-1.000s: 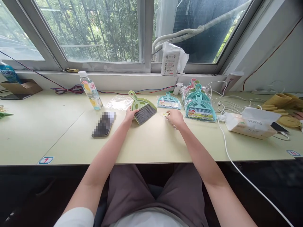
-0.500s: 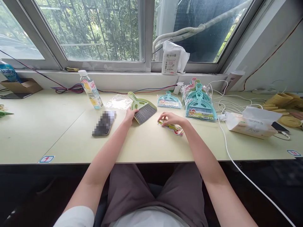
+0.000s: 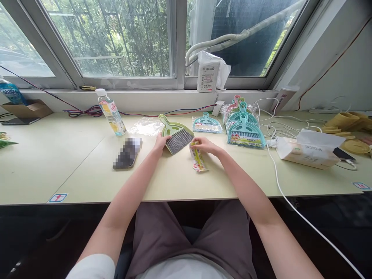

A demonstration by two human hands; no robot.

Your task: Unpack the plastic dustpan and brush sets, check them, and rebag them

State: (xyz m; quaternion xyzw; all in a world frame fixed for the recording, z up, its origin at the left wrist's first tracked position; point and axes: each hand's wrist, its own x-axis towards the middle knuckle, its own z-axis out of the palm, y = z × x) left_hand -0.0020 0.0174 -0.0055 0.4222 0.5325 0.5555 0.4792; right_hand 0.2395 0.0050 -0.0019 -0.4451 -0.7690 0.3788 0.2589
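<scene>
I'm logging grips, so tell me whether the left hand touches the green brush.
Touching. The head view shows the left hand gripping the green brush, its thumb over the front near the handle.

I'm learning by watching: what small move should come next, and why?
Probably lay the printed strip across the green dustpan set: the right hand pinches the strip beside the grey bristles, the left hand holds the set, and the front turquoise set shows a similar strip across its bristles.
</scene>
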